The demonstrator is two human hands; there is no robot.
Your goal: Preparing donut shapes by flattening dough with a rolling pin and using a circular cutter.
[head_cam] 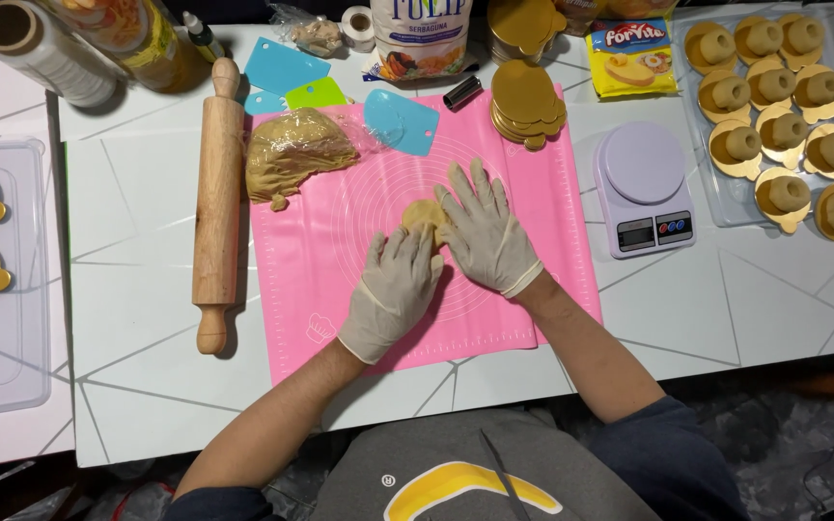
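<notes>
Both my hands wear pale gloves and rest on a pink silicone mat [320, 251]. A small flat piece of tan dough [420, 214] lies between them. My left hand [393, 289] covers its lower left edge with fingers together. My right hand [483, 230] lies flat with fingers spread, pressing on the dough's right side. Most of the piece is hidden under the two hands.
A big lump of dough [293, 150] in plastic lies at the mat's top left, beside a wooden rolling pin [216, 198]. Blue and green scrapers [400, 120], gold card discs [525, 101], a lilac scale [643, 188] and trays of shaped dough [774, 116] surround the mat.
</notes>
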